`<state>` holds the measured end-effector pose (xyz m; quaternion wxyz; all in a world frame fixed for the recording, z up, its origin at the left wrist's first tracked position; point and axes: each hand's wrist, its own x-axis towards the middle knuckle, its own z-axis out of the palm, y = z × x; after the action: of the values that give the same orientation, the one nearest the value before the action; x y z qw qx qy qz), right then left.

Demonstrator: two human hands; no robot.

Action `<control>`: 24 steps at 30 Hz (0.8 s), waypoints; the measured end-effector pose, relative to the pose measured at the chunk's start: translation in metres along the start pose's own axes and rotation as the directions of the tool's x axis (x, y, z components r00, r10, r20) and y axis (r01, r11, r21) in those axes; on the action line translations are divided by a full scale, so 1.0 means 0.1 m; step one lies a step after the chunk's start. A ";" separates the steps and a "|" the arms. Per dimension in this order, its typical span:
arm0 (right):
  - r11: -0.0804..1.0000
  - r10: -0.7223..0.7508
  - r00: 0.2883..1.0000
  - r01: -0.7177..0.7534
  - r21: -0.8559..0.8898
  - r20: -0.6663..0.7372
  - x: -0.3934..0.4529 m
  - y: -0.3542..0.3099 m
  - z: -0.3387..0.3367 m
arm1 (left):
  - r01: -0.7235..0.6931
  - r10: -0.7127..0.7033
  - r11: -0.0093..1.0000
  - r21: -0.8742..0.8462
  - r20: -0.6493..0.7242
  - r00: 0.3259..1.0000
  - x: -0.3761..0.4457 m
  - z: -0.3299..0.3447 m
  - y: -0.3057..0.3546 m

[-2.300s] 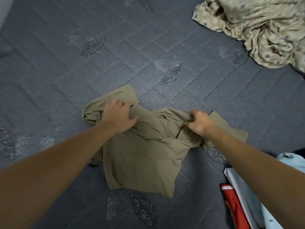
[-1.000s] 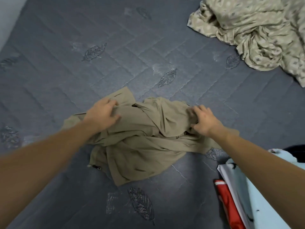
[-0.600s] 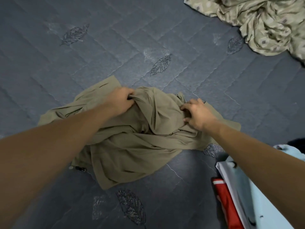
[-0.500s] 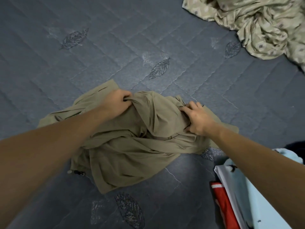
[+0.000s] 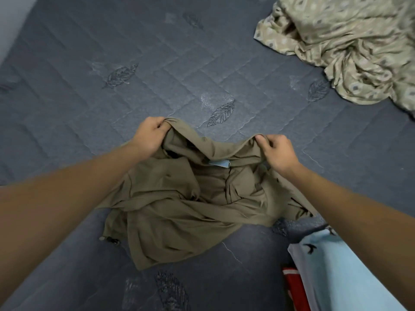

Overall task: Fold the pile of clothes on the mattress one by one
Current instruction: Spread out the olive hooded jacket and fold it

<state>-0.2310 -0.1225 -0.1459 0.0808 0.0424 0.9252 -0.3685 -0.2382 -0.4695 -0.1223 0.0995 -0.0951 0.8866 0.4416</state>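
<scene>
Hands [image 5: 151, 135] on crumpled olive garment [image 5: 179, 203]

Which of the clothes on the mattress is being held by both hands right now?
The olive-brown garment in the middle; the patterned beige cloth and light blue garment lie untouched.

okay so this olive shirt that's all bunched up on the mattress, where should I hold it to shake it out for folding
Hold the olive shirt along its far top edge, either side of the blue neck label, coming from above. That edge is already raised, with the left hand and right hand pinching it apart, so the crumpled body below would likely hang straight once lifted off the mattress.
</scene>
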 end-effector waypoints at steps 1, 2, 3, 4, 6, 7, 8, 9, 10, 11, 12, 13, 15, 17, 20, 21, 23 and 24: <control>1.000 -0.006 1.000 0.007 0.018 -0.023 0.01 -0.05 -0.05 | 0.007 -0.007 1.000 0.001 -0.037 0.999 -0.02 -0.03 0.02; 0.999 -0.015 0.999 0.016 0.034 -0.041 0.03 -0.10 -0.12 | 0.015 -0.015 1.000 0.000 -0.073 0.997 -0.03 -0.06 0.04; 0.998 -0.024 0.998 0.027 0.052 -0.051 0.05 -0.14 -0.18 | 0.030 -0.029 1.000 0.007 -0.106 0.994 -0.03 -0.10 0.06; 0.997 -0.030 0.998 0.034 0.071 -0.058 0.08 -0.18 -0.25 | 0.045 -0.041 0.999 0.023 -0.140 0.989 -0.02 -0.14 0.07; 0.994 -0.035 0.998 0.040 0.098 -0.054 0.19 -0.26 -0.35 | 0.070 -0.057 0.996 0.061 -0.189 0.980 0.03 -0.23 0.10; 0.995 -0.032 0.998 0.036 0.095 -0.045 0.27 -0.29 -0.38 | 0.082 -0.064 0.994 0.079 -0.202 0.977 0.08 -0.26 0.11; 0.997 -0.016 0.999 0.019 0.079 -0.032 0.36 -0.32 -0.41 | 0.094 -0.072 0.991 0.097 -0.209 0.975 0.14 -0.29 0.11; 0.998 0.016 1.000 -0.015 0.056 -0.021 0.47 -0.36 -0.41 | 0.106 -0.080 0.987 0.121 -0.208 0.975 0.23 -0.32 0.12; 0.997 0.061 0.998 -0.060 0.040 -0.013 0.60 -0.39 -0.40 | 0.117 -0.085 0.982 0.147 -0.206 0.975 0.33 -0.35 0.12; 0.993 0.108 0.994 -0.108 0.040 -0.011 0.75 -0.43 -0.39 | 0.131 -0.095 0.978 0.163 -0.212 0.973 0.45 -0.37 0.14; 0.987 0.150 0.989 -0.149 0.058 -0.015 0.90 -0.49 -0.36 | 0.148 -0.110 0.977 0.157 -0.227 0.968 0.59 -0.39 0.16; 0.979 0.186 0.982 -0.183 0.092 -0.024 1.05 -0.54 -0.32 | 0.172 -0.133 0.975 0.141 -0.250 0.959 0.73 -0.41 0.17; 0.955 0.237 0.970 -0.223 0.195 -0.054 1.31 -0.63 -0.22 | 0.230 -0.200 0.971 0.068 -0.304 0.931 1.03 -0.43 0.13; 0.927 0.241 0.969 -0.211 0.311 -0.060 1.48 -0.69 -0.09 | 0.250 -0.273 0.961 -0.114 -0.299 0.914 1.28 -0.43 0.07; 0.930 0.248 0.968 -0.248 0.271 0.036 1.43 -0.62 0.16 | 0.281 -0.340 0.897 -0.341 -0.127 0.932 1.38 -0.34 -0.14; 0.945 0.269 0.960 -0.278 0.173 0.077 1.36 -0.54 0.25 | 0.317 -0.355 0.905 -0.284 -0.093 0.930 1.34 -0.31 -0.28; 0.935 0.349 0.924 -0.355 0.008 0.157 1.17 -0.35 0.41 | 0.392 -0.401 0.910 -0.139 -0.050 0.915 1.17 -0.25 -0.62; 0.918 0.393 0.899 -0.397 -0.020 0.192 1.07 -0.26 0.48 | 0.413 -0.416 0.906 -0.088 -0.011 0.909 1.06 -0.22 -0.78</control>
<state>-0.3341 -0.1724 -0.1820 0.2425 0.1941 0.8815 -0.3557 -0.3222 -0.5418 -0.1970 0.1737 -0.2917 0.8284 0.4456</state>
